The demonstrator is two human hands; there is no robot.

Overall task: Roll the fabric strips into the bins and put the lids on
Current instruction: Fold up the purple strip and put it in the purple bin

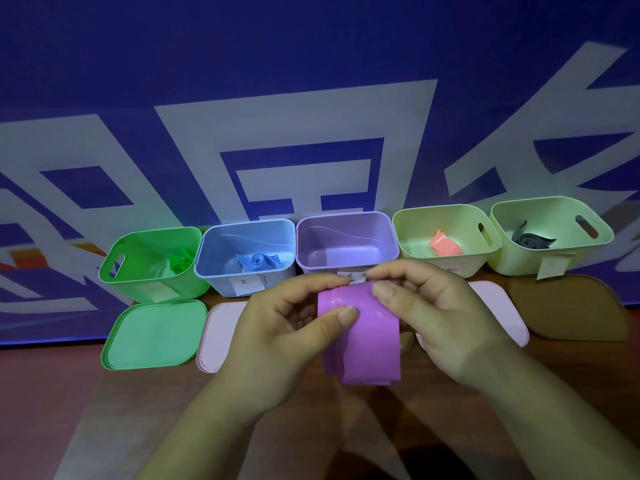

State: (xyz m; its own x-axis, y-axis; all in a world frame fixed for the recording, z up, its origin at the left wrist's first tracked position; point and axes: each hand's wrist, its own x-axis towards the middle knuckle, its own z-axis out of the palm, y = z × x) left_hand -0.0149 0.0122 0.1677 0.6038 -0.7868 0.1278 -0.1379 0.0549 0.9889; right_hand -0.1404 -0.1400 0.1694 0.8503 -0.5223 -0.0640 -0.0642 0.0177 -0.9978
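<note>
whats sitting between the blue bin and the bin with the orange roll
The purple bin, empty inside, stands between them; the head view shows it.

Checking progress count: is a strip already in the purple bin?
No, the purple bin shows a bare floor; the left hand and right hand hold the purple strip in front of it.

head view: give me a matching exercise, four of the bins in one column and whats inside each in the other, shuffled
Column 1
1. bright green plastic bin
2. pale blue plastic bin
3. lilac plastic bin
4. far-right pale green plastic bin

Column 2
a. no strip visible inside
b. rolled blue fabric strip
c. dark grey fabric strip
d. green fabric strip

Pairs: 1-d, 2-b, 3-a, 4-c
</note>
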